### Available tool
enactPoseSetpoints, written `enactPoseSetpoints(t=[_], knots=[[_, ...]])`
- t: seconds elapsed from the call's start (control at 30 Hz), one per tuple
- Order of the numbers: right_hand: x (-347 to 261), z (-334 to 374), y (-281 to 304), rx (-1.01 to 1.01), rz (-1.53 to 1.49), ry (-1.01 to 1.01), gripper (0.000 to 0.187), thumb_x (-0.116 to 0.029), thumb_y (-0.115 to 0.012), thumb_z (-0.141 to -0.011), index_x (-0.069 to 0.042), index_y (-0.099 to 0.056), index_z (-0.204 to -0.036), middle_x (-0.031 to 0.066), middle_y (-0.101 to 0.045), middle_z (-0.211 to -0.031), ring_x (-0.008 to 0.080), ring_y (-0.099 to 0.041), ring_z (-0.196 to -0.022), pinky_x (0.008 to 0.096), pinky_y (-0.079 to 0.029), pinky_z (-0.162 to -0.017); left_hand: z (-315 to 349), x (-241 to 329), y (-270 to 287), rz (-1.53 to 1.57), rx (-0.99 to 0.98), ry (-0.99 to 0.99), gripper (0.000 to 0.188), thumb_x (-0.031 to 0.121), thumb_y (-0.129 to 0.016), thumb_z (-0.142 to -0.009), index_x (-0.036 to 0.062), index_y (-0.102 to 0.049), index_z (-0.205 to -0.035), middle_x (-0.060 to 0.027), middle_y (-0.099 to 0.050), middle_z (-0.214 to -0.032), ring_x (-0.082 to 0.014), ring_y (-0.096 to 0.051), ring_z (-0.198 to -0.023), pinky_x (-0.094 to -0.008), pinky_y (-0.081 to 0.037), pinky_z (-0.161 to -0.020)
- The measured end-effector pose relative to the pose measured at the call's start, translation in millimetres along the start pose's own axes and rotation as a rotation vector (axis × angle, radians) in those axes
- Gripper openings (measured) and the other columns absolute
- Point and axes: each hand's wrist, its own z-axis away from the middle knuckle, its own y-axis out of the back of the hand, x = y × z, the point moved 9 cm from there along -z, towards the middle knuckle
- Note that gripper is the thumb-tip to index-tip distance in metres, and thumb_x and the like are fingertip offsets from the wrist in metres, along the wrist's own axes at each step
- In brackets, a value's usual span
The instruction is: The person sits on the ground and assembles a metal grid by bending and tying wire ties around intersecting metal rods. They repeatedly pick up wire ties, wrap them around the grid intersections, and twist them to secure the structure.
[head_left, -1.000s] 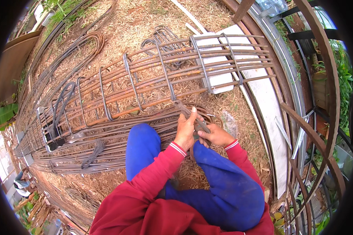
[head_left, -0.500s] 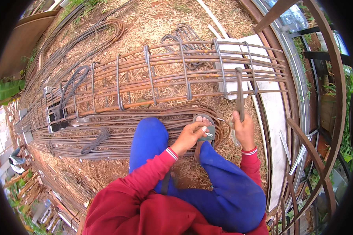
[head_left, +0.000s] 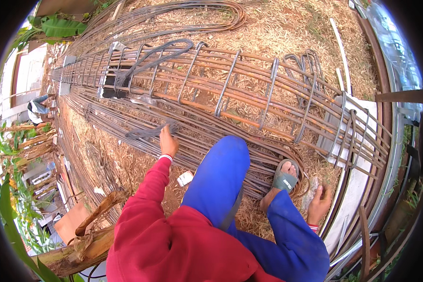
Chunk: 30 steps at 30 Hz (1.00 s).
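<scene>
My left hand reaches down to a dark bundle of tie wire lying on long rebar rods. Its fingers are closed together at the end of that bundle. My right hand hangs beside my sandalled foot, fingers apart, nothing in it. A rusty iron hand tool rests against the right end of a rebar cage, whose long rusty bars are ringed by grey stirrups. A second looped wire bundle is draped over the cage's left part.
Bent stirrups lie beyond the cage, and a white board is under its right end. Rusty metal bars rise at the right. A thick plant stem crosses the lower left. Another person is far left.
My right hand has let go of the iron tool and lowered. My left hand has moved from near my foot leftward to the tie wire. The view has swung left.
</scene>
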Motion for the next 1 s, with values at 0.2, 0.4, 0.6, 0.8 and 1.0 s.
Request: enactPoseSetpoints(t=[0.2, 0.4, 0.6, 0.8, 1.0], knots=[[12, 21, -36, -0.243, -0.048, -0.034, 0.029, -0.013, -0.059, -0.099, 0.006, -0.061, -0.121, 0.0146, -0.067, -0.107, 0.0215, -0.062, -0.097, 0.0353, -0.05, -0.086, -37, -113, -22, -0.527, -0.245, 0.113, 0.085, 0.005, -0.068, -0.08, 0.0082, -0.027, -0.155, -0.0115, -0.033, -0.158, -0.0308, -0.032, -0.146, -0.0446, -0.044, -0.109], [5, 10, -36, -0.325, 0.037, -0.111, 0.026, -0.01, -0.058, -0.099, 0.005, -0.061, -0.121, 0.0109, -0.064, -0.099, 0.0168, -0.06, -0.085, 0.0306, -0.05, -0.075, -52, -124, -42, -0.635, -0.463, 0.062, 0.065, 0.024, -0.074, -0.083, 0.0161, -0.047, -0.142, -0.0136, -0.051, -0.142, -0.0323, -0.041, -0.139, -0.0451, -0.041, -0.107], [-12, 1, -48, -0.352, 0.04, -0.123, 0.028, -0.013, -0.057, -0.1, 0.006, -0.06, -0.12, 0.0077, -0.063, -0.09, 0.0131, -0.057, -0.074, 0.0275, -0.045, -0.066, -45, -121, -30, -0.589, -0.345, -0.092, 0.055, 0.027, -0.079, -0.08, 0.016, -0.056, -0.129, -0.0118, -0.049, -0.142, -0.0312, -0.047, -0.133, -0.0438, -0.042, -0.105], [-8, -10, -45, -0.36, 0.092, -0.117, 0.031, -0.015, -0.057, -0.101, 0.007, -0.059, -0.122, 0.008, -0.064, -0.09, 0.0132, -0.059, -0.075, 0.0269, -0.046, -0.065, -37, -133, -42, -0.408, -0.325, -0.036, 0.071, 0.014, -0.076, -0.08, 0.0156, -0.044, -0.143, -0.0105, -0.051, -0.141, -0.0293, -0.048, -0.131, -0.0437, -0.043, -0.105], [-10, -19, -17, -0.316, 0.133, -0.033, 0.031, -0.017, -0.056, -0.102, 0.006, -0.06, -0.122, 0.0093, -0.065, -0.091, 0.0137, -0.06, -0.077, 0.027, -0.049, -0.07, -34, -113, -24, -0.292, -0.282, -0.106, 0.079, 0.004, -0.072, -0.077, 0.0188, -0.041, -0.148, -0.0142, -0.052, -0.139, -0.0322, -0.05, -0.129, -0.0447, -0.042, -0.106]])
